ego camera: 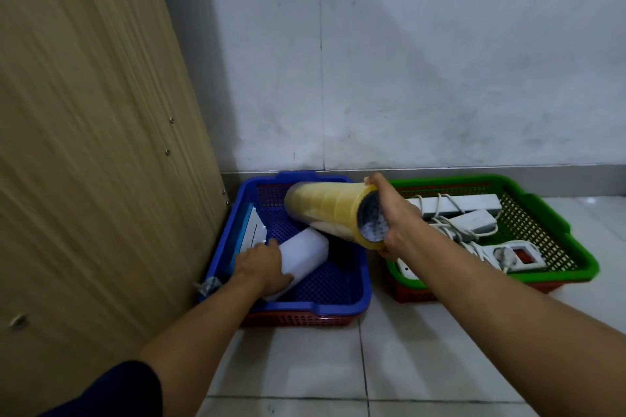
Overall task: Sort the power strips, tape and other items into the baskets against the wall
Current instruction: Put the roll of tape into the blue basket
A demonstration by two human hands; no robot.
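Note:
A blue basket (360, 276) stands on the floor by the wall, with a green basket (548, 203) to its right. My right hand (393, 213) grips a long yellowish stack of tape rolls (325, 205) by its near end and holds it tilted over the blue basket. My left hand (262, 266) rests on a white roll-shaped bundle (303, 252) lying in the blue basket. A flat white and light-blue item (252, 232) leans on that basket's left wall. White power strips (474, 205) with coiled cords fill the green basket.
A tall wooden panel (95, 132) stands close on the left, touching the blue basket's side. Each basket sits on a red basket (298, 318) beneath it. Pale floor tiles (423, 349) stretch toward me, and a grey-white wall (440, 61) rises behind the baskets.

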